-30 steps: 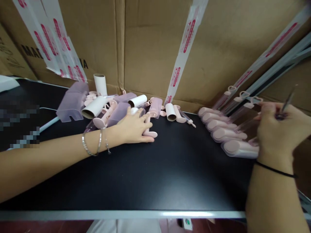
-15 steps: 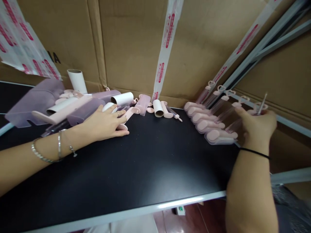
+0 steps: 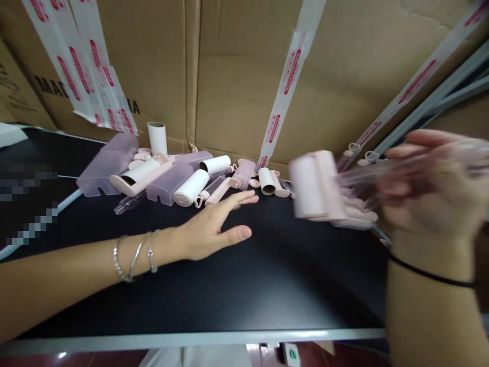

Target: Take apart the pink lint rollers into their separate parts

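Observation:
My right hand (image 3: 431, 188), blurred by motion, is closed round the clear handle of a lint roller (image 3: 311, 186). The roller's pink and white head points left, raised in front of a row of similar lint rollers (image 3: 357, 216). My left hand (image 3: 214, 224) hovers over the black table (image 3: 229, 295), its fingers stretched and thumb apart, with nothing in it. Just beyond it lie a pink roller frame (image 3: 221, 191) and a white paper roll (image 3: 191, 188). Farther left are translucent purple covers (image 3: 170, 183).
Another white roll (image 3: 156, 137) stands upright at the back, and one (image 3: 266, 182) lies near the middle. Large taped cardboard boxes (image 3: 237, 76) wall off the rear. A grey metal frame (image 3: 431, 112) rises at the right, and a metal edge (image 3: 267, 336) runs along the front.
My right hand has lifted a lint roller from the row at the right and swung its head leftward. My left hand has come off the pile of parts towards the middle. The view has shifted left.

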Motion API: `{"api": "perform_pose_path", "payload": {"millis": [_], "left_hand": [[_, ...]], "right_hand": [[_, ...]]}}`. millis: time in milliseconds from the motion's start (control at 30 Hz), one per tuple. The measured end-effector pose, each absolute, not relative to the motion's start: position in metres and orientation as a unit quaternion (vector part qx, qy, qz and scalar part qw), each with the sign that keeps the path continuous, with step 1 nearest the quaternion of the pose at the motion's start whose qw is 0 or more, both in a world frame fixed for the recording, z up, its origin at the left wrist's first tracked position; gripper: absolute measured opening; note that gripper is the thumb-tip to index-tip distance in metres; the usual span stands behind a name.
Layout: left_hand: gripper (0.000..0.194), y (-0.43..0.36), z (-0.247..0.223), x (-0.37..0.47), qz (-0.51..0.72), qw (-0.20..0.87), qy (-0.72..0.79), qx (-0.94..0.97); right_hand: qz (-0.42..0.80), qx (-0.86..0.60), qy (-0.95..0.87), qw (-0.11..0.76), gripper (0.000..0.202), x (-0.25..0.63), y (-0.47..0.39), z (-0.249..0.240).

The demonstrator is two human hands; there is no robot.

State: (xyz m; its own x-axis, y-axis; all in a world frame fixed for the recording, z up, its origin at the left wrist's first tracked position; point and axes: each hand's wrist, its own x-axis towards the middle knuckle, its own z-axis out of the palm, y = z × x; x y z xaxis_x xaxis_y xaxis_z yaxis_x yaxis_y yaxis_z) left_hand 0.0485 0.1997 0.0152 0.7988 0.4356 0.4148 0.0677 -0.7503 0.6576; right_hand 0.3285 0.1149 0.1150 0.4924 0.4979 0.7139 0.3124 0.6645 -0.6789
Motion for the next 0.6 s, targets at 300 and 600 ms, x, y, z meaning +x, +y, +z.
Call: {"api": "perform_pose_path", "payload": {"millis": [300, 600], "left_hand": [[0.061, 0.186, -0.004, 0.067, 0.372, 0.622, 0.257, 0.639], [0.064, 0.189, 0.026, 0.054, 0.373, 0.463, 0.28, 0.754]], "right_hand": [[0.367, -0.444, -0.509, 0.639, 0.044, 0.261, 0.145, 0.038], [0.312, -0.433, -0.364, 0.763, 0.03, 0.315, 0.151, 0.061]]}}
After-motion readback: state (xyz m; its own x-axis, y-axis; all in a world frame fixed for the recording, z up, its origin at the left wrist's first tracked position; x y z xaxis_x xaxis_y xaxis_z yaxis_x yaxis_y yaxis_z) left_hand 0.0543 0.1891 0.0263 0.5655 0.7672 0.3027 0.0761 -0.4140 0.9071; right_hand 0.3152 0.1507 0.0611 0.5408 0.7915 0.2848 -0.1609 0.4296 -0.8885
